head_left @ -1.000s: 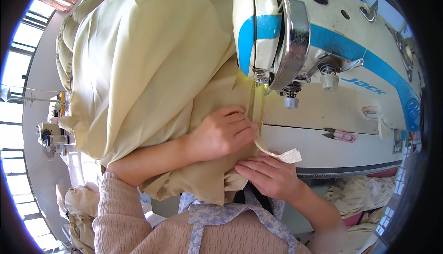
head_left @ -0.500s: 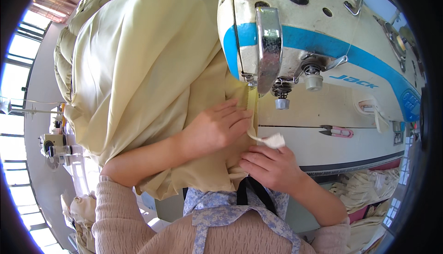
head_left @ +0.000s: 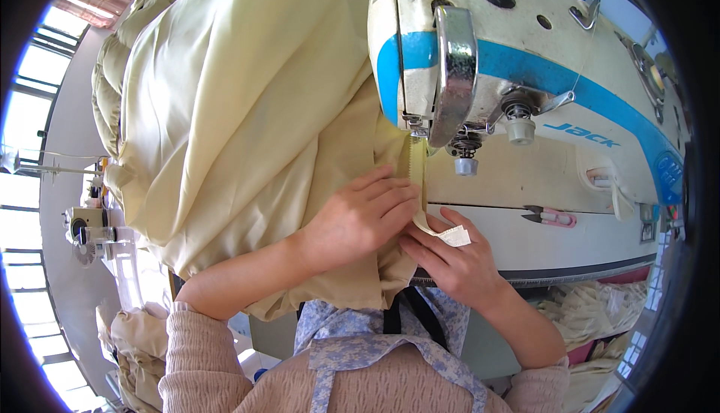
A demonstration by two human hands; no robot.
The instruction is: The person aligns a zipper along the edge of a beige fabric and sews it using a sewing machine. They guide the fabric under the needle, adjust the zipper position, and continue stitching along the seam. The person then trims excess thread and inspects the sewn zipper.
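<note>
My left hand point(head_left: 364, 214) rests on a large piece of beige fabric point(head_left: 345, 150), its bent fingers pressed together over the edge beside a narrow pale tape point(head_left: 418, 169). The thumb is hidden. The tape has a toothed-looking edge and runs toward me from below the sewing machine head point(head_left: 427, 68). Its whitish loose end point(head_left: 454, 237) bends right across my right hand point(head_left: 454, 263), whose fingers hold it with the index finger above and the others below. The needle area is mostly hidden behind the machine's metal lever point(head_left: 456, 75).
Pink-handled thread snips point(head_left: 550, 216) lie on the white machine table point(head_left: 510, 244), right of my hands. Bulky beige cloth point(head_left: 225, 98) covers the left side. More cloth point(head_left: 592, 304) is piled at the lower right, and a small fan point(head_left: 86, 252) stands far left.
My right hand has moved slightly up and right, drawing the tape end rightward and flattening it over the fingers. My left hand has shifted slightly right with the fabric edge.
</note>
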